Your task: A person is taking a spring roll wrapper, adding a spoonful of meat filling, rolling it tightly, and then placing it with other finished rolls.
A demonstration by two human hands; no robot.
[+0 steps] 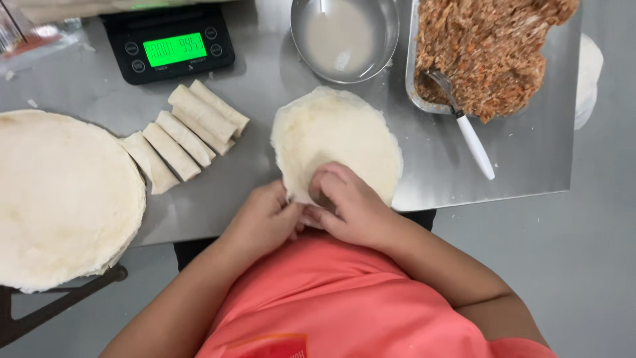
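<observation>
Under both hands [311,212], wrapper [341,136] flat, round.

I see both bare forearms angled inward from the coral-sleeved torso. My left hand [265,222] is curled, fingers pinched at its right edge. My right hand [348,202] lies knuckles up, fingers bent, fingertips meeting the left's.
</observation>
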